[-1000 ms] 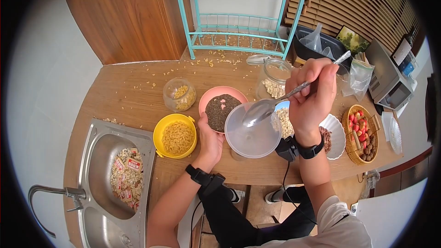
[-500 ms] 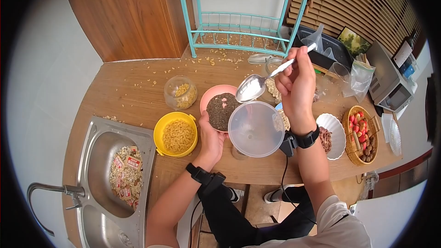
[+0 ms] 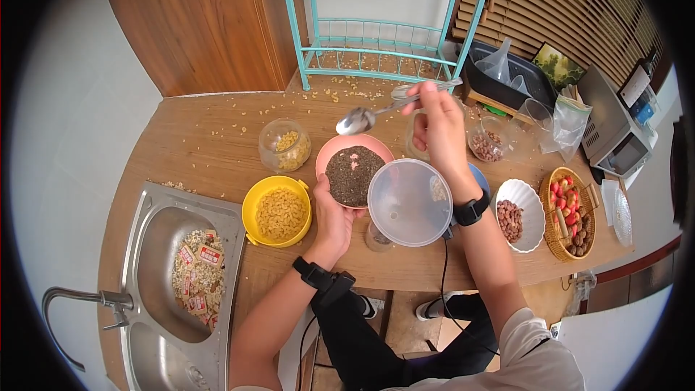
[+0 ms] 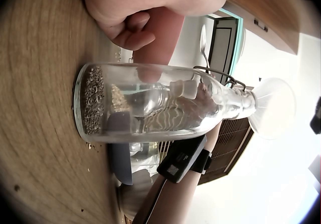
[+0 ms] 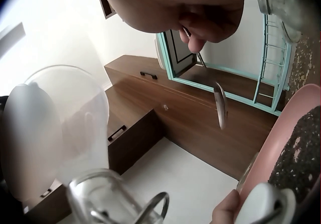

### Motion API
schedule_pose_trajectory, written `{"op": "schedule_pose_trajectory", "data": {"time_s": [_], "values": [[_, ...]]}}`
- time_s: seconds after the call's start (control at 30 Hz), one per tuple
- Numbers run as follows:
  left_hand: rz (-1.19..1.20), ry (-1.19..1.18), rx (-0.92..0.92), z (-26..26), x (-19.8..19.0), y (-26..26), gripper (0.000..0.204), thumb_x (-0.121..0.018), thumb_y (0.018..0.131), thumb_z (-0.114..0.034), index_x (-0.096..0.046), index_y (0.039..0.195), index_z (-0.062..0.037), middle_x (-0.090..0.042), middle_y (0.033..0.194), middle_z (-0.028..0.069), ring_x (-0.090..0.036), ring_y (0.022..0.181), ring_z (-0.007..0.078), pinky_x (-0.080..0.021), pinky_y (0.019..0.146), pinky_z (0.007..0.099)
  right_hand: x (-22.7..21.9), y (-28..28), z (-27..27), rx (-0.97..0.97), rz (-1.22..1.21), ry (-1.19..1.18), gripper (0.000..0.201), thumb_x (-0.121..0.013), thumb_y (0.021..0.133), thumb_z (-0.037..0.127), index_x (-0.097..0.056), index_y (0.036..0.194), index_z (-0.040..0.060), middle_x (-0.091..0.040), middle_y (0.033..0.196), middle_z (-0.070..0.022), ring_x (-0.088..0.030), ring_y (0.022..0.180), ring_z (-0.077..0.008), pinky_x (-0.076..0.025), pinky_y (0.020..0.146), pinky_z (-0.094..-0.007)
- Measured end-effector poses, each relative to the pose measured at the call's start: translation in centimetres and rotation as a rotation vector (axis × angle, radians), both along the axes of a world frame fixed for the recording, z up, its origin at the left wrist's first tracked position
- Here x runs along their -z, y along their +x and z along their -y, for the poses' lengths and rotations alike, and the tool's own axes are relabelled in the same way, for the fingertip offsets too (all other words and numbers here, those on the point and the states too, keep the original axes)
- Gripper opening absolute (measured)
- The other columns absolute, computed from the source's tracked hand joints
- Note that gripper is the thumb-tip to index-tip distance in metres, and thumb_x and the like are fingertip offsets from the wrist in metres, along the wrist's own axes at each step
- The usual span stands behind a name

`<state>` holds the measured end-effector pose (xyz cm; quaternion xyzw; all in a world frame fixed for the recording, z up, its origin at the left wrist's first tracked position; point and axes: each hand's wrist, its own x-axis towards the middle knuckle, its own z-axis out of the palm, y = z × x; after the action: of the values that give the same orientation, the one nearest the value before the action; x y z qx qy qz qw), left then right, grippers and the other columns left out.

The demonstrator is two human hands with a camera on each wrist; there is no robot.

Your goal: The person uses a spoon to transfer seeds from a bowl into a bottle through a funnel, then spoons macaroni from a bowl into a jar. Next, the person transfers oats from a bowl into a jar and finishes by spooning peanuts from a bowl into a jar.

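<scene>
In the head view my left hand [image 3: 334, 221] holds a pink bowl [image 3: 326, 150] of small dark seeds [image 3: 355, 181], thumb at its near rim. My right hand [image 3: 439, 130] grips a metal spoon [image 3: 355, 121] by its handle, the spoon's bowl just above the far rim of the pink bowl. To the right of that bowl, a translucent funnel [image 3: 409, 203] sits in the neck of a clear glass bottle [image 4: 165, 101]. The left wrist view shows a layer of dark seeds at the bottle's bottom and a wire clasp at its neck.
A yellow bowl [image 3: 250, 210] of macaroni and a glass jar [image 3: 268, 148] with pasta stand left. Rightward are a white scalloped bowl [image 3: 534, 213] and a wicker basket [image 3: 559, 248]. A sink [image 3: 153, 246] is far left; a teal rack [image 3: 376, 72] stands behind scattered pasta.
My right hand has moved the spoon left and away from me, from over the funnel to above the pink bowl's far rim. The left hand stays on the bowl.
</scene>
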<state>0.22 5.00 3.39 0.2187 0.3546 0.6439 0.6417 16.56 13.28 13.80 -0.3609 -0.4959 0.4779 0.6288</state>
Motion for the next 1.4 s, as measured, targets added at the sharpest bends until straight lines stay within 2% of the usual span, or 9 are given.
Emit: {"op": "schedule_pose_trajectory", "data": {"time_s": [0.07,0.37,0.7,0.93,1.03,1.1,1.4], "values": [[-0.005,0.001,-0.004,0.0,0.0,0.0,0.051,-0.025,0.104,-0.055,-0.05,0.12,-0.0124,-0.066,0.105,0.0054,-0.061,0.084,0.015,-0.043,0.065,0.0301,0.8,-0.4,-0.3,-0.062,0.163,-0.025,0.036,-0.047,0.106,0.038,-0.062,0.103,0.0058,-0.064,0.081,-0.0009,-0.038,0.045,-0.0029,-0.032,0.039,-0.0207],[0.024,-0.035,0.004,-0.1,0.0,0.0,0.054,-0.025,0.104,-0.055,-0.052,0.12,-0.0112,-0.067,0.106,0.0059,-0.062,0.083,0.0153,-0.044,0.066,0.0304,2.5,-0.8,-1.0,-0.092,0.299,-0.118,0.036,-0.049,0.106,0.038,-0.066,0.1,0.0063,-0.063,0.078,0.0012,-0.042,0.05,-0.0025,-0.034,0.043,-0.0219],[0.005,-0.027,-0.004,0.2,-0.1,0.0,0.057,-0.025,0.103,-0.058,-0.051,0.123,-0.0102,-0.067,0.108,0.0068,-0.065,0.092,0.018,-0.048,0.073,0.033,3.2,-1.0,-1.3,-0.208,0.382,-0.21,0.036,-0.051,0.105,0.035,-0.067,0.091,0.0062,-0.059,0.071,0.0028,-0.043,0.052,-0.0034,-0.033,0.047,-0.022],[0.031,-0.028,0.005,-0.1,0.2,-0.2,0.056,-0.026,0.104,-0.057,-0.052,0.121,-0.0103,-0.067,0.106,0.0066,-0.064,0.088,0.0171,-0.046,0.069,0.0315,3.3,-0.6,-1.8,-0.195,0.333,-0.252,0.035,-0.051,0.105,0.034,-0.066,0.089,0.0058,-0.058,0.068,0.0011,-0.044,0.049,-0.0046,-0.035,0.044,-0.0231],[0.029,-0.05,-0.044,0.2,-0.7,0.3,0.055,-0.026,0.104,-0.056,-0.052,0.119,-0.0106,-0.067,0.104,0.0059,-0.064,0.086,0.0164,-0.045,0.067,0.0308,2.6,-0.5,-1.6,-0.188,0.219,-0.286,0.035,-0.051,0.104,0.033,-0.064,0.088,0.0047,-0.057,0.066,-0.0012,-0.042,0.046,-0.0062,-0.035,0.041,-0.025],[0.026,-0.043,-0.027,0.0,0.2,0.0,0.055,-0.025,0.104,-0.056,-0.052,0.118,-0.0108,-0.067,0.103,0.0058,-0.064,0.085,0.0163,-0.045,0.067,0.0309,2.2,-0.6,-1.4,-0.132,0.168,-0.308,0.033,-0.051,0.104,0.031,-0.062,0.088,0.0037,-0.055,0.065,-0.0029,-0.04,0.044,-0.0071,-0.033,0.039,-0.026],[0.01,-0.027,-0.014,0.1,-0.1,0.0,0.055,-0.024,0.104,-0.056,-0.053,0.117,-0.0116,-0.068,0.102,0.0053,-0.064,0.084,0.0159,-0.045,0.067,0.0308,2.0,0.0,-1.6,-0.109,0.015,-0.309,0.029,-0.049,0.104,0.028,-0.059,0.089,0.0049,-0.051,0.066,-0.0011,-0.035,0.043,-0.0063,-0.031,0.039,-0.0259]]}}
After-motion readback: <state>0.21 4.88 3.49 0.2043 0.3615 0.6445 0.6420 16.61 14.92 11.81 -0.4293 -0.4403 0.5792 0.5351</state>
